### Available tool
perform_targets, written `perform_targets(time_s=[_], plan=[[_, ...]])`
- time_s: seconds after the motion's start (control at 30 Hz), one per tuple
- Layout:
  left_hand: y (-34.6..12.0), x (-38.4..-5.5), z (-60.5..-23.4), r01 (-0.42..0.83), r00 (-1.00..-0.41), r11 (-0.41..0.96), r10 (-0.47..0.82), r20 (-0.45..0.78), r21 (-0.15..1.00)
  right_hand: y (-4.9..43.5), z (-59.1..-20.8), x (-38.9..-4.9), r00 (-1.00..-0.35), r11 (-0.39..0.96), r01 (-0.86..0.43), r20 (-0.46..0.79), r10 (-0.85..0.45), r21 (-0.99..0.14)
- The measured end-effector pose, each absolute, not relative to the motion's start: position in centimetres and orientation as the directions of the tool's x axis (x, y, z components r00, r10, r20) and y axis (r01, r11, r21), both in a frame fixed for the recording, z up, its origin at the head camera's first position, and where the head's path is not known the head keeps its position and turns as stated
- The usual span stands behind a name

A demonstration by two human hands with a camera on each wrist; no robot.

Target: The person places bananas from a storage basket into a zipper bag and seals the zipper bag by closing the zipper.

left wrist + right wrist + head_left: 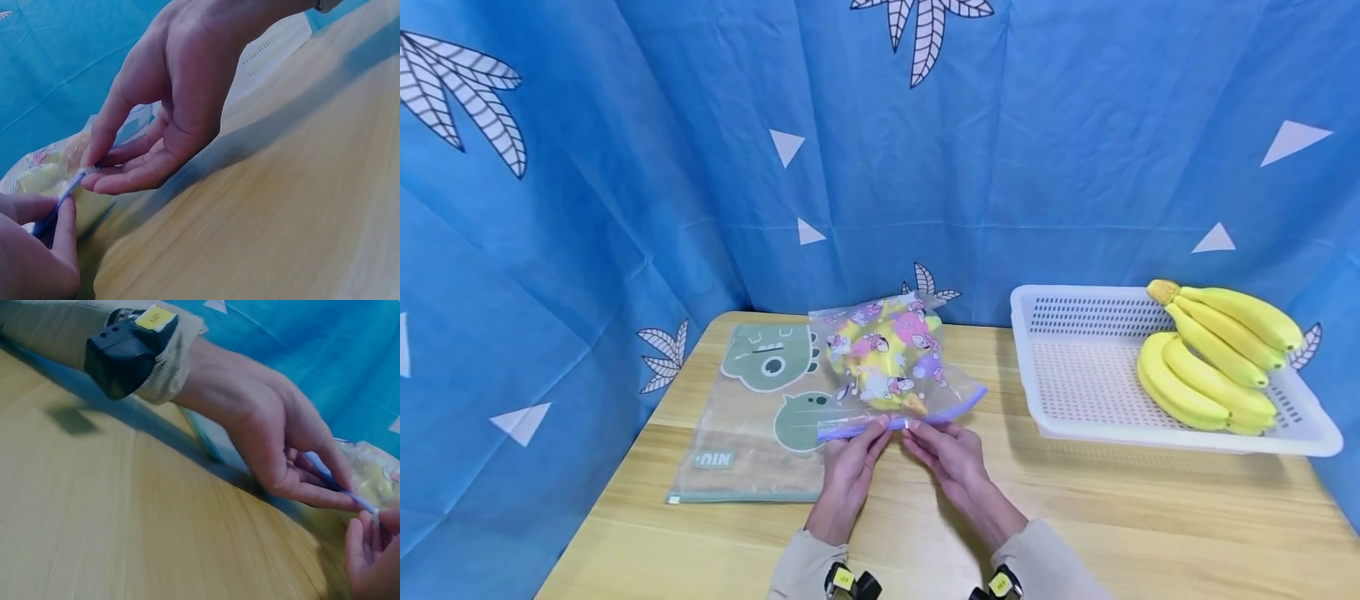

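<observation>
A clear zip bag (pixel 880 358) printed with pink cartoon figures lies on the table with yellow bananas (pixel 887 333) showing through it. Its purple zip edge (pixel 958 408) faces me. My left hand (pixel 847 462) pinches that edge between thumb and fingers, left of its middle. Close beside it, my right hand (pixel 953 457) pinches the zip at a small whitish slider (pixel 375 516). In the left wrist view the right hand's thumb and index finger meet at the zip, just past the left hand (pixel 37 244).
A larger clear zip bag (pixel 752 425) with green dinosaur prints lies flat at left, partly under the printed bag. At right, a white perforated basket (pixel 1030 375) holds two bunches of bananas (pixel 1217 367). A blue curtain (pixel 887 167) hangs behind the wooden table (pixel 1120 517).
</observation>
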State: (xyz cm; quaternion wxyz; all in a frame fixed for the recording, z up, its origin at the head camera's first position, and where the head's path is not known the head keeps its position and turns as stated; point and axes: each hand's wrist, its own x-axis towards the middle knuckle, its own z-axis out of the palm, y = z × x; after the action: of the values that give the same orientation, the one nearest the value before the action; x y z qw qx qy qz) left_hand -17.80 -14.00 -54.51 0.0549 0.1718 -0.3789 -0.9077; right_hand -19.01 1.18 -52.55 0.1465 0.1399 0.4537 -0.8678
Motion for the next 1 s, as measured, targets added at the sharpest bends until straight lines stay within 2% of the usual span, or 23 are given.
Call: perform_targets(time_s=[0.23, 0.53, 0.7, 1.0], plan=[[-13.9, -18.0, -54.3, -0.034, -0.924, -0.69, -0.254, -0.287, 0.723, 1.5, -52.7, -19.3, -0.925, -0.559, 0.338, -0.378, -0.047, -0.757], [-14.2, -17.9, -54.4, -0.033, -0.924, -0.67, -0.263, -0.279, 0.742, 1.8, -52.6, -19.4, -0.919, -0.52, 0.389, -0.36, -0.162, -0.76], [-14.4, -18.1, -54.3, -0.024, -0.923, -0.663, -0.272, -0.271, 0.748, 1.8, -52.3, -19.6, -0.914, -0.518, 0.399, -0.37, -0.164, -0.757], [-14.5, -18.2, -53.7, -0.06, -0.94, -0.707, -0.198, -0.279, 0.705, 1.5, -52.3, -20.6, -0.901, -0.482, 0.431, -0.397, -0.178, -0.763]])
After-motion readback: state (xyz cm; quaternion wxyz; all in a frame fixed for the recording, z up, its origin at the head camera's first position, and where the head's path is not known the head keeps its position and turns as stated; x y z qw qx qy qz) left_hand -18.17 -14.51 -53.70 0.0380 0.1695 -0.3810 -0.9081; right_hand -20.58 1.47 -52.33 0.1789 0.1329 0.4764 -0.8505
